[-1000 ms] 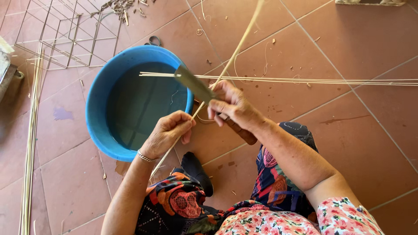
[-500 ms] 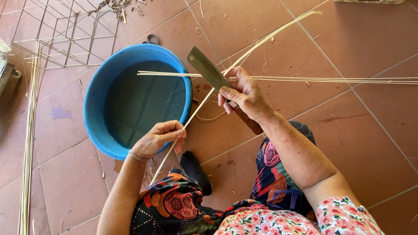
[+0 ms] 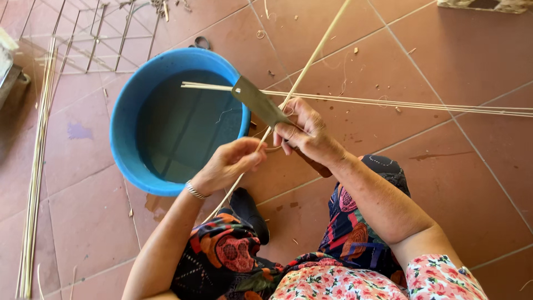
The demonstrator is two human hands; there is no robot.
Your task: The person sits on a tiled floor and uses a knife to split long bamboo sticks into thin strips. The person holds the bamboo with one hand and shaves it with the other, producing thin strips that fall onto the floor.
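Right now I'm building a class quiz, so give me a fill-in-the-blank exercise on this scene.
1. The right hand grips a flat-bladed ____.
2. The left hand pinches a thin pale ____ strip.
3. The round plastic basin of water is ____ in colour.
4. The basin stands on a ____ floor.

Missing words: knife; cane; blue; tiled

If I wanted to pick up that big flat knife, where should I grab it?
By its dark handle, never the blade. The right hand already wraps that handle, with the flat blade sticking out up and to the left over the blue tub. So it is probably safest to come from the handle end, nearest the person's lap, away from the edge and the thin cane strip crossing it.
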